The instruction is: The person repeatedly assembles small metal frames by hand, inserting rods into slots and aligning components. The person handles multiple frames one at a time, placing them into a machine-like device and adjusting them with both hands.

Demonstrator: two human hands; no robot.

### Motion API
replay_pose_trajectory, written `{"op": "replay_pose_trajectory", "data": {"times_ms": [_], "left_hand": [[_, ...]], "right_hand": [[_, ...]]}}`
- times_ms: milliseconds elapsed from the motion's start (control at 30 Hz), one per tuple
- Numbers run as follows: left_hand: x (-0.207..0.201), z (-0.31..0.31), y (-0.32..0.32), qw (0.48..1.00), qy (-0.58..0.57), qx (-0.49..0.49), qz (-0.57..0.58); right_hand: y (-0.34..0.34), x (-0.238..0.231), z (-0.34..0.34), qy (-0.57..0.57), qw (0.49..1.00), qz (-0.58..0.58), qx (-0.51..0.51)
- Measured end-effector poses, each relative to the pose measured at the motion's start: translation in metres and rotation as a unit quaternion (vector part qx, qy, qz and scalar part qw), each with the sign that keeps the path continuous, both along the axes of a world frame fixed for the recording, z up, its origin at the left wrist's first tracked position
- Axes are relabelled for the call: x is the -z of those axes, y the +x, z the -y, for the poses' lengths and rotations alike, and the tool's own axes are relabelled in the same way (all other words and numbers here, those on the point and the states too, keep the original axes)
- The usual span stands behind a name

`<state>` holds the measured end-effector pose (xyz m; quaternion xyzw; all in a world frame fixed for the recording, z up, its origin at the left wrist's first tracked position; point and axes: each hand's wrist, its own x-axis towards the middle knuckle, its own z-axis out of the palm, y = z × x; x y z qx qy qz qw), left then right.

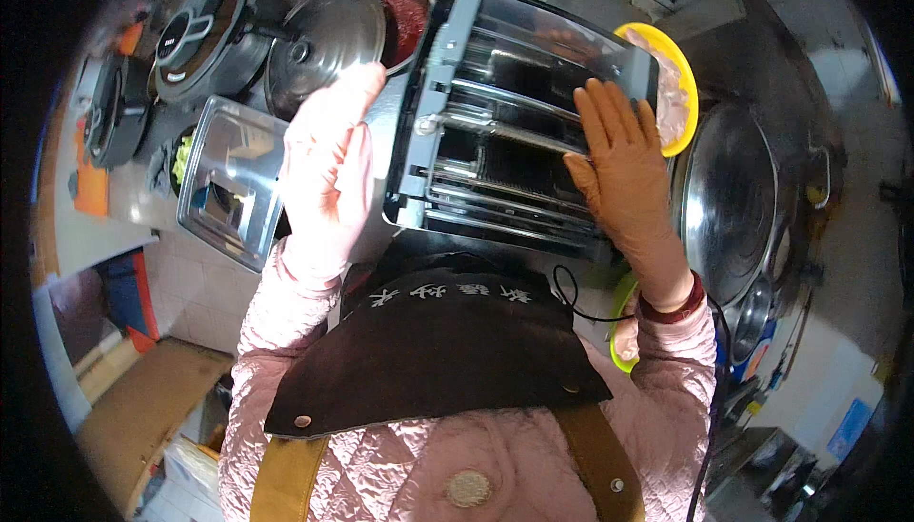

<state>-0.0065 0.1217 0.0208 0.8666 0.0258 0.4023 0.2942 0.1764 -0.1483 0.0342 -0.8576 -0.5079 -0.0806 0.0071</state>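
Note:
A black machine (495, 131) with a grey side frame, metal rods across it and a clear panel stands in front of me. My right hand (617, 155), in an orange-brown glove, lies flat over its right end with the fingers stretched out. Just left of the machine is my left hand (333, 160), raised and washed out by bright light. Its fingers point away from me, and I see nothing held in it. Beyond the right hand, a yellow basin (685, 55) holds pale raw meat (666, 84).
At left stand a clear plastic container (233, 179), a glass pot lid (319, 50), a pot of red contents (405, 22) and black pressure cookers (205, 36). A large round metal lid (728, 203) is at right. A black cable (586, 315) loops near my right wrist above a green basin (621, 346).

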Motion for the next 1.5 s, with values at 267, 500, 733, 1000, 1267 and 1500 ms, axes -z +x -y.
{"op": "replay_pose_trajectory", "data": {"times_ms": [267, 500, 733, 1000, 1267, 1500], "left_hand": [[0.034, 0.029, -0.009, 0.99, -0.135, 0.014, -0.041], [0.045, 0.029, -0.002, 0.977, -0.206, 0.03, -0.041], [0.046, 0.031, 0.0, 0.98, -0.2, 0.014, -0.017], [0.052, 0.031, -0.001, 0.984, -0.18, 0.002, -0.01], [0.051, 0.031, -0.002, 0.986, -0.167, -0.009, -0.007], [0.05, 0.033, -0.002, 0.986, -0.168, -0.015, -0.005]], "right_hand": [[0.01, -0.002, -0.035, -0.031, 0.997, 0.002, -0.063], [0.007, -0.004, -0.026, 0.022, 0.997, -0.016, -0.075], [0.012, -0.012, -0.031, 0.115, 0.983, -0.103, -0.103], [0.023, -0.011, -0.032, 0.103, 0.981, -0.1, -0.132], [0.029, -0.008, -0.029, 0.11, 0.977, -0.072, -0.167], [0.033, -0.006, -0.027, 0.111, 0.976, -0.052, -0.18]]}}
